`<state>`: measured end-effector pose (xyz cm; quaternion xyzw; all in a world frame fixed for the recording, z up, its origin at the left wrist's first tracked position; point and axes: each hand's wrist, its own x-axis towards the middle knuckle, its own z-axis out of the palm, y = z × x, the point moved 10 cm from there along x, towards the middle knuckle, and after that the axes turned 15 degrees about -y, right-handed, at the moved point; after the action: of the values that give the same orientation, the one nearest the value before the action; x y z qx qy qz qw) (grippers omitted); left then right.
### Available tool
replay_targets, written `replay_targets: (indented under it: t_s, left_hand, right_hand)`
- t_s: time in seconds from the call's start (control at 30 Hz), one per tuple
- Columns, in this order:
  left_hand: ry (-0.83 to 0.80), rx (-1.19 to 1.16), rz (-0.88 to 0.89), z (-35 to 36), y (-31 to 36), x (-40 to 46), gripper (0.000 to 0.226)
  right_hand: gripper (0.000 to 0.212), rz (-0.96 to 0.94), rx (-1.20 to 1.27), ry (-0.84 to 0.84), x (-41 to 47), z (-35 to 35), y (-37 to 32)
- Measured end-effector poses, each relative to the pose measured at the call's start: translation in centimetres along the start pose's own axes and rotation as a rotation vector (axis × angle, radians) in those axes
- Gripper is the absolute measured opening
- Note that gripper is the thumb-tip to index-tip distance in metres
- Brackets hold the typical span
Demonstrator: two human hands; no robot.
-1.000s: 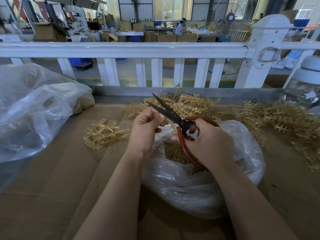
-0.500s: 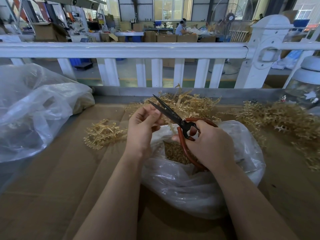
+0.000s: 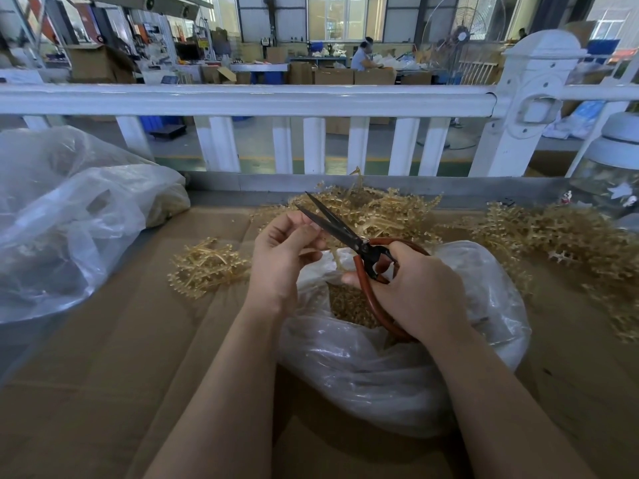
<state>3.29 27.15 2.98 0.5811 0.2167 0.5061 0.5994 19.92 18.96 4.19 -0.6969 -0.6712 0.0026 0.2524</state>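
right hand (image 3: 415, 292) had its fingers curled through the red loops of the scissors (image 3: 340, 231), blades slightly apart | left hand (image 3: 280, 257) pinched a tan plastic sprig (image 3: 336, 258) right at the blades | both just above the open clear bag (image 3: 397, 375) on the desk (image 3: 103, 375)

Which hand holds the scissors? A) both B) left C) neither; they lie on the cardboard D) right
D: the right hand grips the red handles of the scissors, while the left hand pinches a tan sprig by the blades.
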Motion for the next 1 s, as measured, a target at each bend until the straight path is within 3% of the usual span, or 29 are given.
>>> replay_targets:
  t_s: [0.13, 0.33, 0.57, 1.0]
  left_hand:
    - [-0.009, 0.07, 0.051, 0.2, 0.6, -0.1, 0.011]
    - [-0.021, 0.105, 0.065, 0.1, 0.6, -0.1, 0.013]
    - [-0.059, 0.204, 0.092, 0.6, 0.9, -0.1, 0.012]
    - [-0.088, 0.223, 0.098, 1.1, 0.8, 0.1, 0.013]
  right_hand:
    - [0.071, -0.014, 0.026, 0.013, -0.1, -0.2, 0.0]
    - [0.069, -0.037, 0.042, 0.024, -0.5, -0.4, -0.4]
    - [0.044, -0.063, 0.078, 0.029, -0.5, -0.4, -1.0]
    - [0.056, -0.059, 0.158, -0.033, 0.0, 0.4, -0.4]
